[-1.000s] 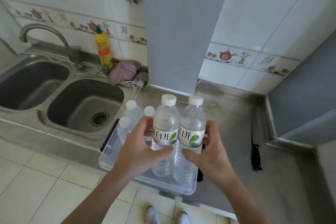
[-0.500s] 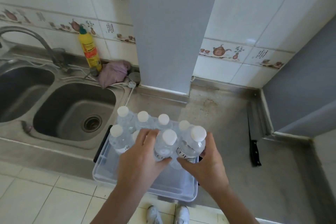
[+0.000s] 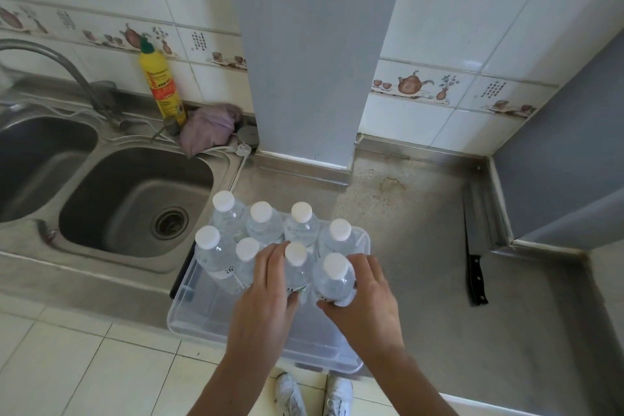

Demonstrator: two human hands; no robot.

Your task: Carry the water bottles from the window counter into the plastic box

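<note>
Over the clear plastic box [image 3: 202,317] on the steel counter [image 3: 422,263], my left hand [image 3: 266,294] wraps its fingers round one water bottle [image 3: 297,272] and my right hand [image 3: 368,297] grips another bottle [image 3: 334,280], both upright inside the box. Six more bottles [image 3: 265,223] stand at the box's far end. Beside it lie the sink [image 3: 135,199] and a knife [image 3: 474,246].

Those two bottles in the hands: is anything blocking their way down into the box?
Nothing visible does. The left hand and right hand each grip a bottle already inside the plastic box, beside six bottles behind and left.
</note>
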